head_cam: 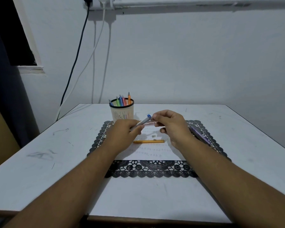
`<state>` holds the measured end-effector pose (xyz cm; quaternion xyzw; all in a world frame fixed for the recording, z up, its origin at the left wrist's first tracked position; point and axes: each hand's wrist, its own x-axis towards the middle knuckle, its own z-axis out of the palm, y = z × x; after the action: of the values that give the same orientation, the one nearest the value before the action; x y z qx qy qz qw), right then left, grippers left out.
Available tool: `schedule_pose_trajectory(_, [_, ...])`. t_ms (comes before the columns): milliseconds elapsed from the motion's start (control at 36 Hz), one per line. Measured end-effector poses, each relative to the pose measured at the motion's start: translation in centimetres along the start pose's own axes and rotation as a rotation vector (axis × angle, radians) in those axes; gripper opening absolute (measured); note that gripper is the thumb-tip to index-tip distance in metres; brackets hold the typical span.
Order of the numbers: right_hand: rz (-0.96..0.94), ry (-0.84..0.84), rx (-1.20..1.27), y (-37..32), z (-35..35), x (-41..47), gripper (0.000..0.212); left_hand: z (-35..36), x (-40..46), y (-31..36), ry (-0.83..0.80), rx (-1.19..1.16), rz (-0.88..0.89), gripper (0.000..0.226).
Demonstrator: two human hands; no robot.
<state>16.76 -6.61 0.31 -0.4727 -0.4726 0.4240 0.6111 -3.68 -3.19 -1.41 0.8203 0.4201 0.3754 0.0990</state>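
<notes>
Black lace-patterned mat (155, 170), orange pen (148, 141), blue-capped pen (142, 121), cream slotted cup (122, 112)

The lower end of the blue-capped pen (142, 121) is covered by the left hand (123, 134), and one end of the pink pen (149, 123) by the fingers (157, 116) of the right hand (171, 127). A purple pen (200, 135) is partly hidden behind the right wrist. The writing on the paper (155, 156) is too small to be read.

Holder (121, 111) behind mat (148, 170), paper (155, 155) on mat, pen (148, 141) on paper right of left hand (125, 134)
</notes>
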Motion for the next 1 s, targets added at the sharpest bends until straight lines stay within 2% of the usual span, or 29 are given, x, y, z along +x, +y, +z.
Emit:
schedule_pose_trajectory(111, [-0.039, -0.010, -0.007, -0.2, 0.3, -0.4, 0.012, 0.3, -0.2, 0.3, -0.108, -0.180, -0.005, 0.023])
schedule_pose_trajectory(222, [-0.082, -0.017, -0.024, -0.5, 0.6, -0.8, 0.019, 0.5, -0.3, 0.8, -0.187, -0.314, -0.020, 0.025])
schedule_pose_trajectory(472, [-0.102, -0.031, 0.029, -0.7, 0.7, -1.0, 0.015, 0.5, -0.6, 1.6, -0.275, -0.696, -0.152, 0.032])
schedule_pose_trajectory(611, [-0.077, -0.034, 0.048, -0.7, 0.7, -1.1, 0.009, 0.2, -0.7, 2.0, -0.286, -0.791, -0.171, 0.040])
schedule_pose_trajectory(722, [-0.065, -0.021, 0.038, -0.7, 0.8, -1.1, 0.002, 0.1, -0.7, 2.0, -0.290, -0.814, -0.207, 0.037])
schedule_pose_trajectory(1000, [-0.023, -0.048, 0.055, -0.9, 0.8, -1.2, 0.008, 0.3, -0.6, 1.8, -0.310, -0.883, -0.241, 0.036])
